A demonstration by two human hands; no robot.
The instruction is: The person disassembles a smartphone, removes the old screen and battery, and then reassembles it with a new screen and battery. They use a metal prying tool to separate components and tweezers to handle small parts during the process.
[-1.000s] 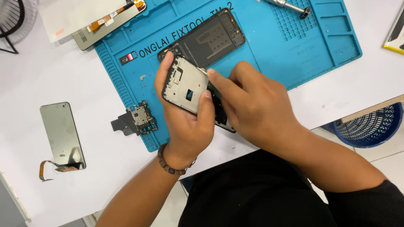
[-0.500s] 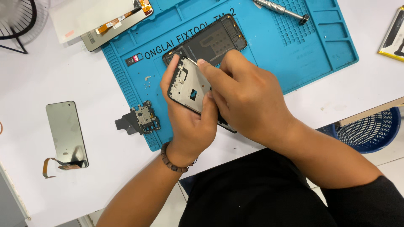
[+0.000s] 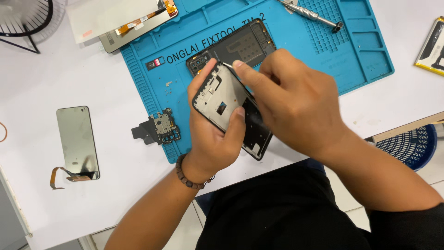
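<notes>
My left hand [image 3: 213, 139] grips a bare phone frame [image 3: 221, 98], black-edged with a silver inner plate, tilted above the near edge of the blue repair mat [image 3: 323, 51]. My right hand [image 3: 296, 99] is over the frame's right half, pinching a thin metal tool [image 3: 227, 66] whose tip touches the frame's top edge. The right hand hides much of the frame's lower part. A black phone back housing [image 3: 243, 44] lies flat on the mat just beyond the hands.
A small circuit board [image 3: 159, 127] lies at the mat's left edge. A detached screen with an orange flex cable [image 3: 76, 141] rests on the white table at left. Another display panel [image 3: 134, 23], a screwdriver [image 3: 312, 14], a blue basket [image 3: 409, 146].
The right hand has shifted up along the frame, bringing the tool tip to the frame's top edge. The left hand keeps its grip on the frame.
</notes>
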